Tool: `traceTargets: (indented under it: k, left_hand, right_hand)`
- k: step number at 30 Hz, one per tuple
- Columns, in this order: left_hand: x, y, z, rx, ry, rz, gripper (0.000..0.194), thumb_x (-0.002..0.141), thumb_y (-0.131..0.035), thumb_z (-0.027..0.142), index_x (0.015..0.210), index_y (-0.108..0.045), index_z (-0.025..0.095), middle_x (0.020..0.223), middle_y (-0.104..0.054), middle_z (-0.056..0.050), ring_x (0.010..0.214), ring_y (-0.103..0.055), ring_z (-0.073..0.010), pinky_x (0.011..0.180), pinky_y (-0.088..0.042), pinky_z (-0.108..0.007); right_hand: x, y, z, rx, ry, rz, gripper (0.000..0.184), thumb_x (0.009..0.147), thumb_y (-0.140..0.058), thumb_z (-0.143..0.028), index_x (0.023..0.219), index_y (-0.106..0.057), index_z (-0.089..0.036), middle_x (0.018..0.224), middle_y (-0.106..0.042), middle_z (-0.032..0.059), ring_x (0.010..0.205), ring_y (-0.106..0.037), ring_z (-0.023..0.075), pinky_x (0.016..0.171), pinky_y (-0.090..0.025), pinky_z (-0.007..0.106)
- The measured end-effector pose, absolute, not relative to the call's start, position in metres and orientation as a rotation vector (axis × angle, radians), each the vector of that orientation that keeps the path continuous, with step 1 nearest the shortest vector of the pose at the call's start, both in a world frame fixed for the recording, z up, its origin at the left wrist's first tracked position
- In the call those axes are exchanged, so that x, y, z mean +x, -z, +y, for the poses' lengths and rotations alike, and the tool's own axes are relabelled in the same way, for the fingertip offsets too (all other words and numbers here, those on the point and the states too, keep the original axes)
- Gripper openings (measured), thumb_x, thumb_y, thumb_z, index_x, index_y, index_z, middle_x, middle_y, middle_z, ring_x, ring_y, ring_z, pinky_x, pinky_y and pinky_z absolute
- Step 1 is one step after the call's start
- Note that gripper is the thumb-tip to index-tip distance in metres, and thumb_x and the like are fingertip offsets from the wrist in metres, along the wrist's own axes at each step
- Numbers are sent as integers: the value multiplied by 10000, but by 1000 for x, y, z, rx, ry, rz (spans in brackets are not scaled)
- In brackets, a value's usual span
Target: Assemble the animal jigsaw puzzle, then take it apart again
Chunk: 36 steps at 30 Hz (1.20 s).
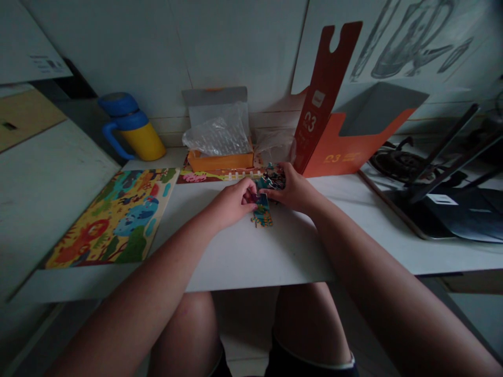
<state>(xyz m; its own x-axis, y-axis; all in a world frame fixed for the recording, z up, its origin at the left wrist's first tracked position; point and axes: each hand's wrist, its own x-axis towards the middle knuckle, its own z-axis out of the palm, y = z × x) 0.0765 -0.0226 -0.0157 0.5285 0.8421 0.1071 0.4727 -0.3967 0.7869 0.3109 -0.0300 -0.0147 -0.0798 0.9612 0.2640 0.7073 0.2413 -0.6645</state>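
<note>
Curled in at the middle of the table, my left hand (236,201) has its fingers bent and pressed toward the thumb at a purplish puzzle piece, mostly hidden by the fingers. Directly below its fingertips lies a small joined strip of blue-green and yellow jigsaw puzzle pieces (261,213). My right hand (296,189) is curved around the near right side of a heap of loose puzzle pieces (271,179), with its thumb and forefinger apart. The right thumb reaches to the top of the strip; its other fingers are partly hidden.
A finished-looking animal picture (133,214) lies at left. Behind stand a blue-and-yellow jug (143,139), an open orange box (222,161) with plastic wrap (220,133), and a tall orange carton (338,154). A black router (451,209) sits at right.
</note>
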Motion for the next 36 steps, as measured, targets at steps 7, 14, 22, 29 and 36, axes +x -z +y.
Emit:
traceTargets:
  k: [7,14,22,29,36]
  left_hand:
    - [78,13,-24,2126,-648,1132,194,850,-735,163,980,-606,226,901,-707,1,826,-650,-187,753,-474,-310]
    - [77,20,-19,2075,-758,1132,284,849,-742,173,991,-507,242,869,-677,17,781,-632,-165,716,-460,-292]
    - [76,8,-28,2289,-510,1294,374,839,-843,508,920,-619,219,966,-699,-55,895,-658,-250,779,-494,-357]
    - [83,11,-32,2358,-402,1204,471,721,-959,454,1002,-692,186,1129,-653,-88,1014,-667,-282,887,-521,-370]
    - [67,2,-29,2246,-322,1203,432,742,-940,335,998,-611,222,928,-664,-1,847,-638,-225,714,-439,-316]
  right_hand:
    - [313,16,-31,-1415,-478,-1975,788,933,-713,-653,1503,-475,-163,1450,-644,262,1327,-650,379,1104,-518,532]
    - [308,10,-34,-1460,-456,-2043,1004,721,-928,-615,1512,-497,-173,1454,-651,239,1309,-657,397,1091,-527,529]
    - [307,8,-33,-1580,-430,-1815,896,703,-929,-604,1415,-565,-199,1299,-743,175,1133,-729,362,979,-574,497]
    - [309,5,-33,-1604,-452,-1718,887,712,-910,-628,1406,-562,-198,1285,-750,169,1116,-734,359,950,-578,491]
    - [306,7,-34,-1525,-433,-1975,864,703,-935,-547,1407,-571,-200,1320,-737,173,1145,-725,364,948,-574,470]
